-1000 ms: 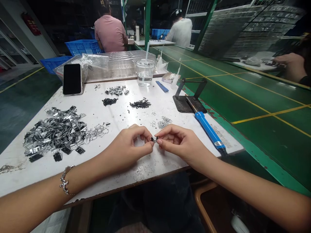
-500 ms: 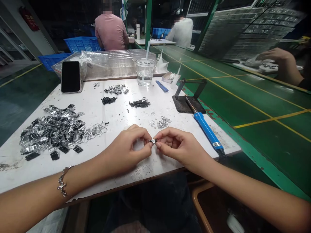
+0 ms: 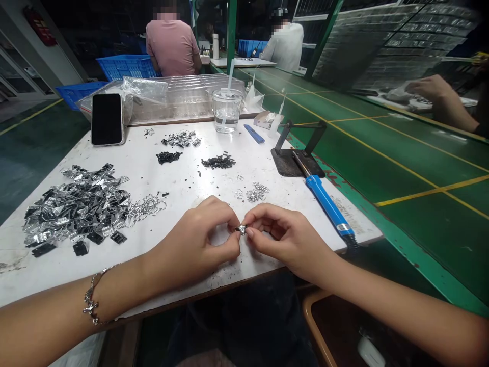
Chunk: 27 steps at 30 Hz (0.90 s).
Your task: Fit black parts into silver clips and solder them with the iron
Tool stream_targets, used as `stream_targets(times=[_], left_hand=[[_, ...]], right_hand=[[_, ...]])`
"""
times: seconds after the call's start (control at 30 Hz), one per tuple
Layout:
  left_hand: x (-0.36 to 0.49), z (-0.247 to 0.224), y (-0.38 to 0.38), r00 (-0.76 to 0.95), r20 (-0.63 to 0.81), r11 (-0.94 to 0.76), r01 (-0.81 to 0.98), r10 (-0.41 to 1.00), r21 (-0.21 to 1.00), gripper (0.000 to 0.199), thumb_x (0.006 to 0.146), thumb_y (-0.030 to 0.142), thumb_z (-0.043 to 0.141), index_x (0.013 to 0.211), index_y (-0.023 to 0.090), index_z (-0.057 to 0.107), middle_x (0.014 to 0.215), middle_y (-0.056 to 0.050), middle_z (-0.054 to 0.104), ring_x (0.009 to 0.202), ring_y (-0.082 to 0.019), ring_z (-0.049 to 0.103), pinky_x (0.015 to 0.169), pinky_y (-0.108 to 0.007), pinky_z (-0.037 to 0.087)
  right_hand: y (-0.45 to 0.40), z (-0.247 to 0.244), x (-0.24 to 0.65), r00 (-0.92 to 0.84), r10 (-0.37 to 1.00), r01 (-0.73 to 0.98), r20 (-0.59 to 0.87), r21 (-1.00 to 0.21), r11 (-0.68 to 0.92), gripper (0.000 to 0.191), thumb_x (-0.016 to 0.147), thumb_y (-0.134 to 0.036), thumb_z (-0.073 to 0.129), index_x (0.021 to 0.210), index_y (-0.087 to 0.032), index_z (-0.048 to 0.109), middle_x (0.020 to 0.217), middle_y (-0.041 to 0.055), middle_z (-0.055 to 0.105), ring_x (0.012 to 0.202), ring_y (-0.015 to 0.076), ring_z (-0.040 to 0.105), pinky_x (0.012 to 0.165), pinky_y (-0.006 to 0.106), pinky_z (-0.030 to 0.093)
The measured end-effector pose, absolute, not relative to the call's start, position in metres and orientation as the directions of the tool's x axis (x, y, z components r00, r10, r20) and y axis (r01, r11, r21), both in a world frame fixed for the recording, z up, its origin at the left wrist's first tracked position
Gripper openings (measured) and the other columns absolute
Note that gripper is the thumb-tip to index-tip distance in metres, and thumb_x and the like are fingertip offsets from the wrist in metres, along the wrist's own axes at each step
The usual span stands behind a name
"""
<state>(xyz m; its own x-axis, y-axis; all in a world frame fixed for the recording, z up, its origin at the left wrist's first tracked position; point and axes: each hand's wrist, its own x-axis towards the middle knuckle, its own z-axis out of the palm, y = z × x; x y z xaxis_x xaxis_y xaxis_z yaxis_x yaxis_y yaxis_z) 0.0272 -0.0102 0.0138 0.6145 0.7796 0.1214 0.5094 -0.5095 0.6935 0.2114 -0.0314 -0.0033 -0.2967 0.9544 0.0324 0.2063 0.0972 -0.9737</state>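
Silver and black, the small piece (image 3: 243, 230) is pinched by fingers of the left hand (image 3: 194, 239) and right hand (image 3: 296, 237), toward five o'clock over the counter (image 3: 171, 176); steady, gentle holding seems needed.

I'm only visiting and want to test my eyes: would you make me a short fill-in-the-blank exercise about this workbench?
Between them, the left hand and right hand pinch just ____ small shiny part.
The bracelet is worn on the ____ wrist.
The soldering iron, its tip over the base of the metal stand, has a ____ handle.
The person nearest the crate wears a ____ shirt.

Missing words: one; left; blue; pink
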Motion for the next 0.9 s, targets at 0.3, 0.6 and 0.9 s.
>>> stream_targets(times=[0.3,0.6,0.9], left_hand=[[0.0265,0.0066,-0.0104,0.541,0.175,-0.488,0.513,0.823,0.706,0.007,0.080,0.023,0.054,0.085,0.019,0.058,0.084,-0.001,0.058,0.083,-0.017,0.051,0.073,-0.029,0.041],[0.0268,0.0072,-0.0098,0.571,0.175,-0.510,0.502,0.802,0.698,0.006,0.075,0.016,0.055,0.077,0.019,0.059,0.076,-0.001,0.057,0.078,-0.015,0.052,0.068,-0.027,0.041],[0.0261,0.0078,-0.0083,0.525,0.097,-0.402,0.508,0.846,0.762,0.006,0.075,0.019,0.057,0.078,0.020,0.062,0.076,0.001,0.060,0.071,-0.014,0.052,0.063,-0.026,0.039]], right_hand=[[-0.0307,-0.0031,0.2099,-0.238,0.971,0.198,0.025,-0.977,0.074,0.006,0.075,-0.017,0.062,0.081,-0.016,0.059,0.065,-0.0021,0.056,0.059,0.0087,0.053,0.053,0.019,0.043],[-0.0326,-0.0087,0.2131,-0.312,0.938,0.323,0.148,-0.912,0.251,0.007,0.079,-0.016,0.058,0.085,-0.018,0.060,0.077,0.0013,0.060,0.070,0.0120,0.057,0.064,0.023,0.047],[-0.0323,-0.0100,0.2133,-0.288,0.948,0.333,0.135,-0.914,0.232,0.009,0.079,-0.017,0.059,0.088,-0.018,0.061,0.078,0.0016,0.061,0.071,0.0125,0.058,0.064,0.024,0.047]])
